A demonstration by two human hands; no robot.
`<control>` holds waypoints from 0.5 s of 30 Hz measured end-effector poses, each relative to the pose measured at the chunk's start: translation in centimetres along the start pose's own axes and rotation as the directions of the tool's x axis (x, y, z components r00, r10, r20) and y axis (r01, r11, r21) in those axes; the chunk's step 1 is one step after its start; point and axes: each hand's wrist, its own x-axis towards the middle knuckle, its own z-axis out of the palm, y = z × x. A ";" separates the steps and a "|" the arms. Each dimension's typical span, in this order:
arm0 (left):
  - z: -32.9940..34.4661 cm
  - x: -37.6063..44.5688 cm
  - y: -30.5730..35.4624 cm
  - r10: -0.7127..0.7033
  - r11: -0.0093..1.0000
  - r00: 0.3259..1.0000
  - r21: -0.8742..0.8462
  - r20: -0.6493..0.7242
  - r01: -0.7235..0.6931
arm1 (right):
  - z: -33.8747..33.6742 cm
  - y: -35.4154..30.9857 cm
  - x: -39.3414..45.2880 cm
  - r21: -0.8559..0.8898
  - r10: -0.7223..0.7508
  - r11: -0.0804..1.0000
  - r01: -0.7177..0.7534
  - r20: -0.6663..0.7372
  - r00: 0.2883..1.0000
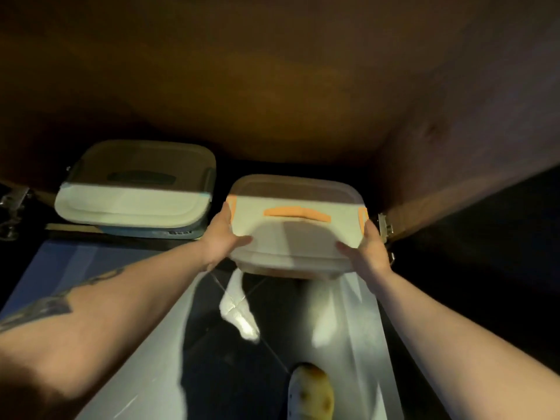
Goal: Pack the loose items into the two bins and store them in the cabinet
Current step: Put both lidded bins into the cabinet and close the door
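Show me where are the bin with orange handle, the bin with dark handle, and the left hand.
bin with orange handle (303, 225): head view, on its lid.
bin with dark handle (133, 198): head view, on its lid.
left hand (222, 236): head view, on the back of the hand.

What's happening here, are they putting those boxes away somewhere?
Yes. A person holds a lidded bin with orange handle and latches, left hand and right hand gripping its two sides, at the open front of a dark wooden cabinet. Its far end is inside; its near end overhangs the floor. A second lidded bin with dark handle already sits on the cabinet floor to the left. So one bin is stored and the other is partly in.
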 end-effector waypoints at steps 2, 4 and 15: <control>0.4 -0.8 -0.4 0.090 0.938 0.995 0.331 0.038 -0.098 | 0.0 0.1 -1.2 -0.315 -0.091 0.942 0.115 0.088 0.992; 1.6 -2.0 -1.0 0.203 0.758 0.967 0.600 0.155 -0.255 | 0.4 0.2 -2.8 -0.567 -0.156 0.796 0.213 0.147 0.977; 3.6 1.1 -0.3 0.048 0.658 0.986 0.737 0.162 -0.154 | 2.6 -3.2 -0.1 -0.800 -0.047 0.541 0.259 0.278 0.959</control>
